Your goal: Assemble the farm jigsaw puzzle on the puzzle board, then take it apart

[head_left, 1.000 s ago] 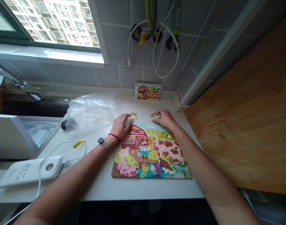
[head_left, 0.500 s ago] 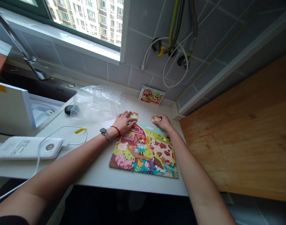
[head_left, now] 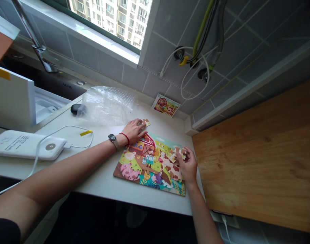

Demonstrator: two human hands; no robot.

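White smooth countertop (head_left: 104,184); rectangular multicoloured farm-scene jigsaw puzzle (head_left: 150,166) on it, largely assembled; bare left hand (head_left: 133,130), palm down at puzzle's far left corner, fingers loosely extended, no grasp visible; bare right hand (head_left: 189,166), thumb and fingers pinched; rectangular printed farm-scene card (head_left: 166,105), beyond puzzle; brown-and-cream cardboard piece (head_left: 179,153), in right pinch over puzzle's cow section, previously beyond far edge; apparent shift from collecting to positioning; seating not evident; second brown-and-cream piece (head_left: 146,122), beside left fingers, partly hidden.
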